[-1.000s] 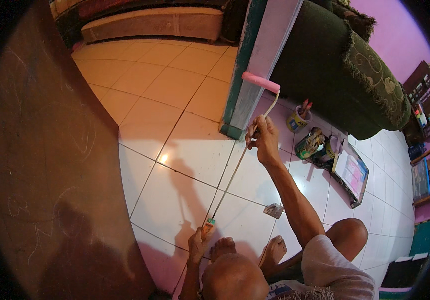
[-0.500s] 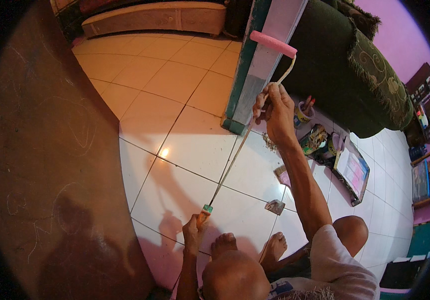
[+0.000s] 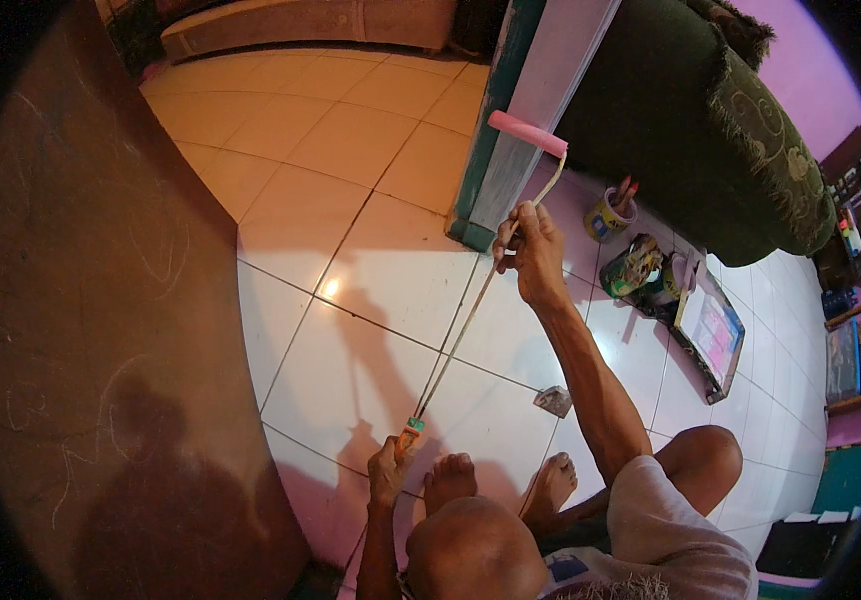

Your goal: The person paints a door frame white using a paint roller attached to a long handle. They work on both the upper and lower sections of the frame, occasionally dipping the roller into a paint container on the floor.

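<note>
A long-handled paint roller [image 3: 529, 133] with a pink sleeve lies across the pale wall end [image 3: 526, 105] beside a teal door frame [image 3: 483, 150]. My left hand [image 3: 389, 474] is closed round its orange and green grip, low in front of me. Farther up, my right hand [image 3: 535, 252] pinches the thin metal rod just below the bend that leads to the sleeve. The rod slants between both hands above the white floor tiles.
Right of my right hand stand a tub with brushes [image 3: 611, 215], a paint-smeared can [image 3: 633, 265] and a paint tray [image 3: 716, 340]. A small scrap [image 3: 553, 401] lies near my feet. A brown door [image 3: 101, 300] fills the left, and a dark green covered sofa [image 3: 671, 130] the upper right.
The roller has come down the wall end toward me, and my right hand has moved lower with it. My left hand stays on the grip, slightly lower.
</note>
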A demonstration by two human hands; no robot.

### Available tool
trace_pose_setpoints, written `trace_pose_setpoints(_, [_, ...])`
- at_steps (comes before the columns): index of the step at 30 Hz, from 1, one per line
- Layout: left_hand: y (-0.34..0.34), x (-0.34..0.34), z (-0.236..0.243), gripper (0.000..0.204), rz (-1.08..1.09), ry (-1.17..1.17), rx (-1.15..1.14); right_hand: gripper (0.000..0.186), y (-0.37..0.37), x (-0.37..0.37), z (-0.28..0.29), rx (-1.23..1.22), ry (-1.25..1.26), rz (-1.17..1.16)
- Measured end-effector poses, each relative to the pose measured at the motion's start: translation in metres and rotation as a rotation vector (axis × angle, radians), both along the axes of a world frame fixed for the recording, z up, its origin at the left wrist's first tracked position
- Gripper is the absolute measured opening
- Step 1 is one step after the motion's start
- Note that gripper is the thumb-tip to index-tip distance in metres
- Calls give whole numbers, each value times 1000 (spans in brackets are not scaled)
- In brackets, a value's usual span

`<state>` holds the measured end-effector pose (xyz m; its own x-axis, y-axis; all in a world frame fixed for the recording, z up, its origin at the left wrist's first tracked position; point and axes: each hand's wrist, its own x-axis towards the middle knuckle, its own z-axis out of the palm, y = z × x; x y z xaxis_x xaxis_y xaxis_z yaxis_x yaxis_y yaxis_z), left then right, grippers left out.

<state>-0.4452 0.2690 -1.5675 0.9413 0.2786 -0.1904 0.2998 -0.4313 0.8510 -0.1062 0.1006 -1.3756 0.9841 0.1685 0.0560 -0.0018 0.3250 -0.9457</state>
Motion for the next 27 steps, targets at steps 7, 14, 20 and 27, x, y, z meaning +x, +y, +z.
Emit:
trace_pose_setpoints(7, [4,-18,-3,32,-7,27,22,27,2,-6,-27,-9,70,-23])
trace_pose_setpoints(14, [8,-38,-11,35,13,75,-16,29,3,-11,-57,-18,157,-19])
trace_pose_setpoints(20, [8,-48,-8,34,4,130,13,30,4,-15,-80,-45,215,-36])
trace_pose_setpoints(27, [9,-58,-14,33,9,128,96,28,2,-16,-112,-26,298,-36])
